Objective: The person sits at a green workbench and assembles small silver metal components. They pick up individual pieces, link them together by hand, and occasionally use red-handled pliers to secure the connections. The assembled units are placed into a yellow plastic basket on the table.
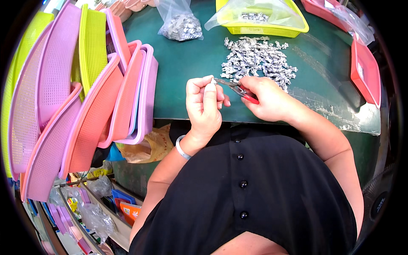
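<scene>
Between thumb and forefinger, my left hand pinches a small silvery metal piece, mostly hidden by the fingertips. My right hand is wrapped round red-handled pliers, whose jaws point left and meet the piece at my left fingertips. Whether the jaws are clamped on it is too small to tell. Just beyond both hands, a loose heap of small silvery metal pieces lies on the green tabletop.
A yellow-green basket lined with clear plastic stands behind the heap, next to a clear bag of metal pieces. Stacked purple, coral and green baskets crowd the left. A red tray sits at the right edge.
</scene>
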Tool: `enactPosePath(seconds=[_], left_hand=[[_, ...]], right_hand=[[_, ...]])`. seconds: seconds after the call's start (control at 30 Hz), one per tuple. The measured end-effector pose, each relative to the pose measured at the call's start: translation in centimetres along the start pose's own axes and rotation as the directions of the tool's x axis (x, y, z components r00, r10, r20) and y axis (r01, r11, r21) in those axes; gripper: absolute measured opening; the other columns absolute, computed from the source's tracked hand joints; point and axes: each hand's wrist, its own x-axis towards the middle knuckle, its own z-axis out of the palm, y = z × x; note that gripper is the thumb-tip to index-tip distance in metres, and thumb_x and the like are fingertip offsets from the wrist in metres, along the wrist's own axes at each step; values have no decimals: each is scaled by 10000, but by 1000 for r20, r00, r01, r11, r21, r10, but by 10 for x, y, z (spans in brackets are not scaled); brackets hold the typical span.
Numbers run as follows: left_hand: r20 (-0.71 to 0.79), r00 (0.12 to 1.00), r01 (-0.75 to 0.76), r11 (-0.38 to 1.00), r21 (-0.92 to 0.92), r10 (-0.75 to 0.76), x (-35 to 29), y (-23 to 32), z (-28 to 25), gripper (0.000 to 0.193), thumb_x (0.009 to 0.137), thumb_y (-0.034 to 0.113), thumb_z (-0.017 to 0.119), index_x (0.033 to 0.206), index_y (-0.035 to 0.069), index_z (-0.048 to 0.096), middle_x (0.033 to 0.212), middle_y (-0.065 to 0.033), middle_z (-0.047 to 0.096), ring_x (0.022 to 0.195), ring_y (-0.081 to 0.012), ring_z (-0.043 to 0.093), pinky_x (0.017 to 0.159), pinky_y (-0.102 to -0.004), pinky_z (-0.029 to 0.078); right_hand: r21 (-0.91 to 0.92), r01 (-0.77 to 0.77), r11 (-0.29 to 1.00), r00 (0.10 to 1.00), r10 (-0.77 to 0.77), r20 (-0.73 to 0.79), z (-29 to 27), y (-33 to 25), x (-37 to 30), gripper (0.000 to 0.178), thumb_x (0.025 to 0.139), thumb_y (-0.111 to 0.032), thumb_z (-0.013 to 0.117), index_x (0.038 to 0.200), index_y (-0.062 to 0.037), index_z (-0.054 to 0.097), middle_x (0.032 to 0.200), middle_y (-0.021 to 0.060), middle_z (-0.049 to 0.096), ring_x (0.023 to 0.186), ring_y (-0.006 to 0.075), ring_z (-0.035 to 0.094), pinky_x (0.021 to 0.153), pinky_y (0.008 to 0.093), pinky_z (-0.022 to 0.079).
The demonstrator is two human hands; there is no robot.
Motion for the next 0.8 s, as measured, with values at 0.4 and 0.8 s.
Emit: enactPosePath(seconds=[0.4, 0.8], left_hand=[[61, 998, -14, 1000, -23, 15, -1, 8, 0, 129, 915, 41, 390, 1009, 36, 479, 635, -35, 434, 514, -73, 373, 466, -250, 428], [90, 993, 84, 995, -61, -78, 2, 7, -7, 138, 914, 58, 408, 1024, 38, 488, 653, -38, 458, 518, -72, 386, 499, -255, 443]], right_hand=[[205, -114, 972, 983, 80, 165, -10, -4, -2, 98, 662, -25, 504, 745, 25, 486, 650, 173, 534, 617, 326, 530, 571, 380, 406], [342, -129, 931, 961, 33, 274, -8, 12, 5, 170, 659, -17, 510, 827, 8, 520, 653, 112, 530, 614, 217, 515, 599, 336, 414]])
